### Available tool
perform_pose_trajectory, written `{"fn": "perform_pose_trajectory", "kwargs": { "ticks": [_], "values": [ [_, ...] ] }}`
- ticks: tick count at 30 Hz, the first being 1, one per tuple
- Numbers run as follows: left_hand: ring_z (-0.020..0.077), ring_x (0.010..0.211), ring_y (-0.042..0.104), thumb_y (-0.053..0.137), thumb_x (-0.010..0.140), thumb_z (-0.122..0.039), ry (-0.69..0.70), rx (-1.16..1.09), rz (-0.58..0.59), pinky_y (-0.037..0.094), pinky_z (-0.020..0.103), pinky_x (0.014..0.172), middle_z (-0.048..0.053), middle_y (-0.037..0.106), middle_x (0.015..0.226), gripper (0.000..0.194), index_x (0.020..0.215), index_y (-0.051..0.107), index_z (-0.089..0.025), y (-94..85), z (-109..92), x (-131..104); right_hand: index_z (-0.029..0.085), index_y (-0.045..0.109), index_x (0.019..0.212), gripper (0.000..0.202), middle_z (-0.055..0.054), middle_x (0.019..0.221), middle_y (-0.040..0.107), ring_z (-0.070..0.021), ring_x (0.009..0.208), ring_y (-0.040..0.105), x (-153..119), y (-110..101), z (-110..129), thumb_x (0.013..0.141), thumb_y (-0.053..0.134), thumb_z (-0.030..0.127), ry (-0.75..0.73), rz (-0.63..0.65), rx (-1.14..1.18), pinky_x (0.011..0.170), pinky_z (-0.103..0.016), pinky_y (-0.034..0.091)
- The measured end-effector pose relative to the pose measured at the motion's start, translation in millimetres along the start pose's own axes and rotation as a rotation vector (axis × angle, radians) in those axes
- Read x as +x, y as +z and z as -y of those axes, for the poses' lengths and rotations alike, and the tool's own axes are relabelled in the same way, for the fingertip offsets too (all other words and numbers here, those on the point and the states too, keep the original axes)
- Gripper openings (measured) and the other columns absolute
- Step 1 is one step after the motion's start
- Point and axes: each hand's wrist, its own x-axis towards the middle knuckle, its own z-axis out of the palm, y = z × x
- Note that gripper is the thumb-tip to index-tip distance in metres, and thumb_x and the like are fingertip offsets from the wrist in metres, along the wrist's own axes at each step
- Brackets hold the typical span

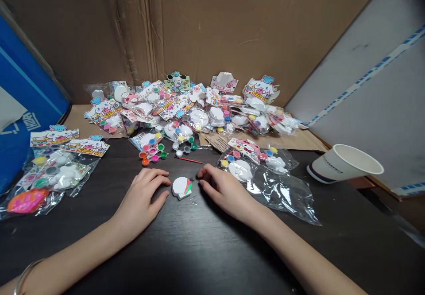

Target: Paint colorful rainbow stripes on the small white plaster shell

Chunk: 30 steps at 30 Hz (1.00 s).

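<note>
A white plaster scallop shell (179, 186) with pink, orange and green painted stripes on its right side lies flat on the dark table. My left hand (142, 194) rests just left of it, fingers apart and bent, holding nothing. To the shell's right, my right hand (223, 189) lies on its side with loosely curled fingers and a gap between thumb and forefinger; nothing shows in it. Beyond the shell lies a thin red paintbrush (190, 160). Open paint pots (154, 158) in orange, pink and green sit behind my left hand, with white and green pots (187, 150) beside them.
Bagged plaster painting kits (199, 118) are heaped along the cardboard wall (212, 33). More bags (63, 171) lie at left, by a blue box (26, 87). An opened clear bag (288, 193) lies right of my right hand. A paper cup (343, 164) stands at far right.
</note>
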Motion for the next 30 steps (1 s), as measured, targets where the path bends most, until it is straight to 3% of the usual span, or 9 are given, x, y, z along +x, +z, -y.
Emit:
{"fn": "perform_pose_trajectory", "kwargs": {
  "ticks": [9, 11, 15, 20, 30],
  "values": [
    [0.0251, 0.102, 0.058, 0.05, 0.085, -0.023, 0.011, 0.01, -0.019, 0.048, 0.044, 0.089, 0.006, 0.066, 0.106, 0.014, 0.088, 0.064, -0.024, 1.8, 1, -2, 0.019, 0.055, 0.084, 0.01, -0.004, 0.08, 0.063, -0.0162, 0.072, 0.057, -1, 1, -2, 0.085, 0.046, 0.016, -0.058, 0.003, -0.074, 0.065, -0.028, 0.041],
    [0.025, 0.101, 0.058, 0.051, 0.084, -0.023, 0.012, 0.01, -0.025, 0.048, 0.044, 0.089, 0.006, 0.067, 0.106, 0.014, 0.088, 0.065, -0.024, 2.1, 2, -2, 0.019, 0.058, 0.087, 0.012, -0.005, 0.084, 0.064, -0.0173, 0.076, 0.059, 2, 3, -5, 0.087, 0.046, 0.017, -0.074, -0.061, -0.061, 0.069, -0.03, 0.044],
    [0.0254, 0.101, 0.058, 0.051, 0.084, -0.025, 0.011, 0.0, -0.032, 0.048, 0.044, 0.088, 0.006, 0.067, 0.105, 0.014, 0.086, 0.065, -0.024, 2.2, 1, -1, 0.018, 0.059, 0.11, 0.025, -0.011, 0.105, 0.061, -0.0219, 0.09, 0.062, 14, 6, -8, 0.09, 0.046, 0.022, -0.025, -0.236, -0.164, 0.073, -0.033, 0.047],
    [0.0268, 0.101, 0.058, 0.049, 0.084, -0.028, -0.009, -0.019, -0.048, 0.048, 0.047, 0.089, 0.006, 0.067, 0.103, 0.016, 0.083, 0.064, -0.023, 2.4, 1, 1, 0.021, 0.063, 0.102, 0.022, -0.008, 0.106, 0.061, -0.0216, 0.088, 0.063, 22, 6, 0, 0.093, 0.044, 0.026, 0.089, -0.194, -0.286, 0.066, -0.031, 0.045],
    [0.025, 0.1, 0.059, 0.045, 0.085, -0.028, 0.003, -0.014, -0.048, 0.049, 0.044, 0.087, 0.006, 0.068, 0.101, 0.019, 0.081, 0.062, -0.022, 2.1, 2, 0, 0.015, 0.056, 0.103, 0.021, -0.013, 0.11, 0.058, -0.0227, 0.087, 0.063, 20, 6, 6, 0.096, 0.038, 0.024, 0.085, -0.113, -0.418, 0.059, -0.03, 0.037]
  ]
}}
